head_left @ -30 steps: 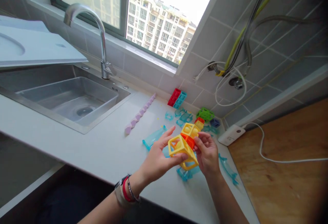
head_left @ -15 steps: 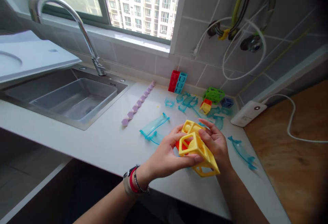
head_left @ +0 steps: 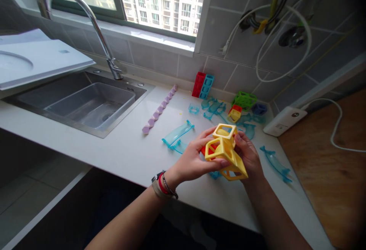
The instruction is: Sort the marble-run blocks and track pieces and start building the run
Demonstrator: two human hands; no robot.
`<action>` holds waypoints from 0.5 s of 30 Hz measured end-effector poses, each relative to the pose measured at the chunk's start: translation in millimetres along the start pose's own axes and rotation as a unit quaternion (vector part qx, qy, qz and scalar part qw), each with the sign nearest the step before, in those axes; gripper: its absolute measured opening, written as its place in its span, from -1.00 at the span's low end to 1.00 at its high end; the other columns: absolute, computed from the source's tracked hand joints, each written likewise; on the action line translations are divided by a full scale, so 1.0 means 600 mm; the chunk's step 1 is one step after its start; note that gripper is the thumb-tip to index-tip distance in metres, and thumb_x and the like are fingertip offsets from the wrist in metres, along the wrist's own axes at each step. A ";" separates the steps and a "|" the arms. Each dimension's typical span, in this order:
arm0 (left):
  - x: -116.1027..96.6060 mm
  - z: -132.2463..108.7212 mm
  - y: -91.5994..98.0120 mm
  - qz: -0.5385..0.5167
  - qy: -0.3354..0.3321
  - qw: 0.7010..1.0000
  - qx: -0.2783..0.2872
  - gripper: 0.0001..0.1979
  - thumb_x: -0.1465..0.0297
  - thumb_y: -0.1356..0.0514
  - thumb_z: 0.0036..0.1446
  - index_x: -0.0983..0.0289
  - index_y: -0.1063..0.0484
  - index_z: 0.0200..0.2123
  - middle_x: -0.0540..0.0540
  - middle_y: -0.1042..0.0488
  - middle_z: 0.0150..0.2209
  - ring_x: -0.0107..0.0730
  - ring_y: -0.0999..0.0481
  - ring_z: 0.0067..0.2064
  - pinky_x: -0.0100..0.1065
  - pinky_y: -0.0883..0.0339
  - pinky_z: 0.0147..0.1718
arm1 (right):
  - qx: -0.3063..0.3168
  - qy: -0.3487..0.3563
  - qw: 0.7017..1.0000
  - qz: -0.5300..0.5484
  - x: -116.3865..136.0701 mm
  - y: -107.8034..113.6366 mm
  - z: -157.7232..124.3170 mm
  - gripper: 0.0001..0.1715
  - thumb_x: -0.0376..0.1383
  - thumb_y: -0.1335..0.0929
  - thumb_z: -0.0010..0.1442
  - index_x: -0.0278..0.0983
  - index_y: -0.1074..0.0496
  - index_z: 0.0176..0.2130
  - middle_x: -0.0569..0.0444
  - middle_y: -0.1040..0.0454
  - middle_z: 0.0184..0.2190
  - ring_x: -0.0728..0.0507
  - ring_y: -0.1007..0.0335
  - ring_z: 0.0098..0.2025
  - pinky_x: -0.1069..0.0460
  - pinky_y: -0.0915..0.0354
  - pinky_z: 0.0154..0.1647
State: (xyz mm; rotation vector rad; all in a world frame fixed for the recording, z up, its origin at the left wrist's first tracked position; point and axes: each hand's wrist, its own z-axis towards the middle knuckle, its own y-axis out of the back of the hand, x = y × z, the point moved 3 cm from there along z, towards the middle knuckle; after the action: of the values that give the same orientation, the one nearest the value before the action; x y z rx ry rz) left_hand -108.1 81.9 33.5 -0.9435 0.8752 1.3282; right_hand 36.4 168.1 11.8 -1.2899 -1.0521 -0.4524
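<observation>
Above the counter's front part I hold a cluster of joined yellow toy blocks (head_left: 221, 152), open frames with a rounded part inside. A red block (head_left: 211, 149) shows partly behind them. My left hand (head_left: 197, 158) grips the cluster from the left, thumb along its near side. My right hand (head_left: 250, 156) closes on it from the right; most of its fingers are hidden behind the blocks. Left of my hands lies a clear blue track piece (head_left: 177, 133). Another curved blue piece (head_left: 276, 164) lies to the right.
Further back are a red block column (head_left: 198, 84), a blue column (head_left: 206, 86), green blocks (head_left: 244, 100), a small red-yellow block (head_left: 235, 113) and several blue pieces. A twisted purple strip (head_left: 160, 110) lies beside the sink (head_left: 100, 131). A white power strip (head_left: 284, 121) stands at right.
The yellow blocks have turned in my hands, and the upper block now shows more of its open face. My right fingers have shifted lower along the right side. The view has moved slightly.
</observation>
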 end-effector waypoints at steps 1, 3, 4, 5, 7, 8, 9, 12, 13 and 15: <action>-0.002 0.003 0.001 0.018 -0.006 1.000 -0.006 -0.62 0.29 -0.44 0.10 0.24 -0.58 -0.01 0.23 -0.29 0.35 0.08 -0.33 0.33 -0.07 -0.24 0.30 | -0.005 0.002 1.000 0.003 -0.001 0.002 0.002 -0.70 -0.18 -0.57 0.08 -0.24 -0.51 -0.24 0.07 -0.62 -0.34 -0.07 -0.56 -0.39 0.09 -0.51 -0.37; -0.006 0.009 0.005 0.061 -0.013 0.998 -0.019 -0.63 0.28 -0.45 0.08 0.25 -0.59 -0.05 0.25 -0.33 0.32 0.06 -0.32 0.34 -0.07 -0.24 0.31 | -0.022 0.006 1.000 0.018 -0.002 0.009 0.008 -0.68 -0.18 -0.58 0.07 -0.23 -0.50 -0.23 0.09 -0.62 -0.32 -0.05 -0.55 -0.39 0.09 -0.52 -0.35; -0.007 0.012 0.008 0.083 -0.011 0.996 -0.028 -0.65 0.27 -0.46 0.07 0.26 -0.59 -0.09 0.26 -0.35 0.31 0.06 -0.33 0.34 -0.07 -0.25 0.30 | -0.035 0.016 0.999 0.027 -0.002 0.014 0.012 -0.67 -0.18 -0.58 0.07 -0.22 -0.49 -0.23 0.11 -0.61 -0.33 -0.03 -0.53 -0.41 0.10 -0.51 -0.36; -0.007 0.014 0.011 0.103 -0.007 0.994 -0.037 -0.67 0.26 -0.46 0.06 0.27 -0.59 -0.13 0.27 -0.36 0.29 0.07 -0.34 0.33 -0.06 -0.26 0.29 | -0.049 0.027 0.998 0.036 -0.002 0.019 0.016 -0.66 -0.19 -0.59 0.06 -0.22 -0.49 -0.22 0.13 -0.60 -0.33 0.00 -0.51 -0.44 0.11 -0.50 -0.37; -0.007 0.017 0.018 0.130 0.003 0.990 -0.053 -0.69 0.24 -0.46 0.06 0.28 -0.58 -0.20 0.30 -0.36 0.29 0.07 -0.37 0.31 -0.05 -0.29 0.26 | -0.080 0.046 0.995 0.048 -0.003 0.031 0.024 -0.64 -0.20 -0.59 0.05 -0.20 -0.48 -0.20 0.16 -0.60 -0.33 0.04 -0.47 -0.47 0.13 -0.49 -0.39; -0.007 0.018 0.021 0.138 0.006 0.989 -0.060 -0.70 0.24 -0.46 0.06 0.29 -0.57 -0.21 0.30 -0.36 0.29 0.05 -0.38 0.30 -0.05 -0.30 0.25 | -0.094 0.053 0.993 0.050 -0.003 0.037 0.027 -0.62 -0.21 -0.60 0.04 -0.20 -0.47 -0.20 0.17 -0.60 -0.32 0.04 -0.47 -0.47 0.14 -0.49 -0.38; -0.007 0.019 0.023 0.143 0.009 0.987 -0.066 -0.71 0.23 -0.45 0.07 0.29 -0.56 -0.22 0.30 -0.36 0.28 0.03 -0.39 0.29 -0.06 -0.31 0.25 | -0.105 0.058 0.991 0.051 -0.004 0.041 0.029 -0.61 -0.21 -0.60 0.04 -0.19 -0.46 -0.20 0.17 -0.60 -0.31 0.04 -0.48 -0.46 0.13 -0.49 -0.37; -0.004 0.021 0.025 0.162 0.013 0.983 -0.085 -0.71 0.23 -0.44 0.09 0.28 -0.55 -0.21 0.29 -0.37 0.27 -0.02 -0.41 0.27 -0.08 -0.31 0.24 | -0.111 0.063 0.991 0.048 -0.005 0.044 0.031 -0.60 -0.22 -0.61 0.03 -0.20 -0.45 -0.21 0.18 -0.60 -0.30 0.03 -0.49 -0.45 0.13 -0.50 -0.38; -0.003 0.021 0.024 0.172 0.011 0.981 -0.092 -0.70 0.22 -0.44 0.09 0.28 -0.55 -0.21 0.29 -0.37 0.27 -0.02 -0.41 0.27 -0.07 -0.31 0.24 | -0.104 0.062 0.992 0.047 -0.006 0.042 0.031 -0.61 -0.22 -0.61 0.03 -0.20 -0.45 -0.21 0.17 -0.60 -0.30 0.04 -0.48 -0.45 0.13 -0.49 -0.39; -0.001 0.024 0.021 0.200 0.001 0.974 -0.104 -0.68 0.22 -0.45 0.07 0.27 -0.56 -0.18 0.29 -0.37 0.26 0.00 -0.39 0.29 -0.06 -0.29 0.25 | -0.087 0.059 0.993 0.044 -0.005 0.036 0.028 -0.61 -0.22 -0.60 0.03 -0.20 -0.45 -0.20 0.16 -0.60 -0.29 0.04 -0.47 -0.46 0.14 -0.48 -0.40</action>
State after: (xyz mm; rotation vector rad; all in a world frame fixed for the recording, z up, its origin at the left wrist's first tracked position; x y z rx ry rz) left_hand -120.9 95.0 38.6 -0.9583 0.9747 1.7931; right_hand 45.3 188.9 -4.1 -1.4402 -0.8673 -0.5554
